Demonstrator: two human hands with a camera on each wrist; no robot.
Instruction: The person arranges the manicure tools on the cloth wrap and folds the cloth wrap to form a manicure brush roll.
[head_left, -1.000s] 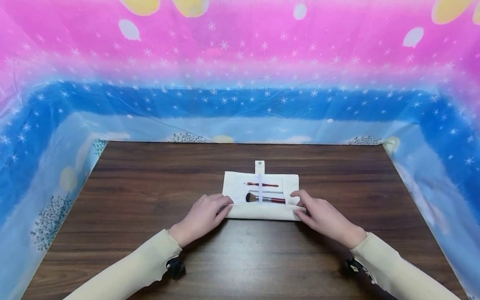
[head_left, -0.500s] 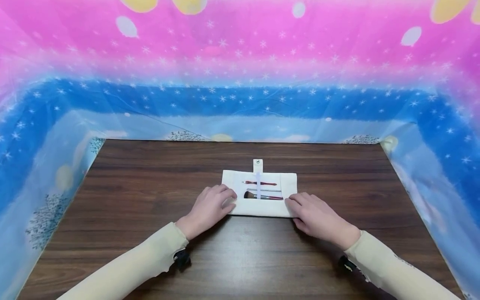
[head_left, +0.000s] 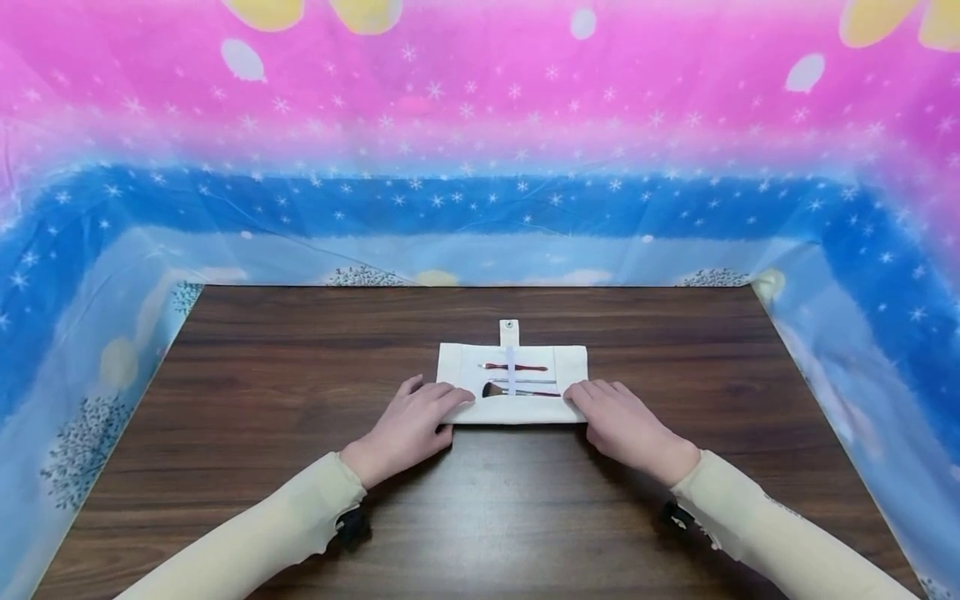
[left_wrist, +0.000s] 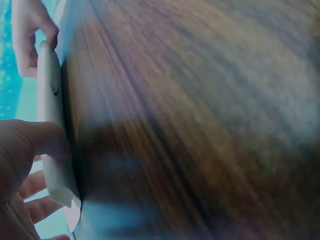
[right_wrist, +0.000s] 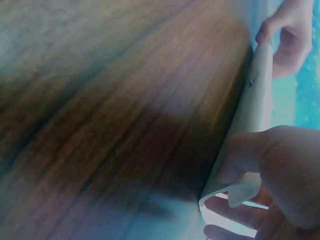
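Observation:
A white fabric brush roll (head_left: 450, 365) lies on the table, its near edge rolled up into a thick fold (head_left: 521, 410). My left hand (head_left: 408, 421) grips the left end of that fold, and my right hand (head_left: 633, 427) grips the right end. In the left wrist view the thumb presses the near side of the roll (left_wrist: 50, 100), with fingers behind it. The right wrist view has the same hold on the roll (right_wrist: 252, 110). Inside lie a red-handled tool (head_left: 528, 367), a thin silvery stick and a makeup brush (head_left: 492, 390), partly covered by the fold. A pale band (head_left: 512, 367) crosses them.
A tab with a metal snap (head_left: 509, 331) sticks out from the roll's far edge. The dark wooden table (head_left: 300, 350) stretches around it on all sides. A patterned pink and blue cloth (head_left: 480, 200) hangs behind and beside the table.
The near edge is rolled farther over, and more of the makeup brush is covered. My right hand's fingers, first spread at the corner, now lie over the fold.

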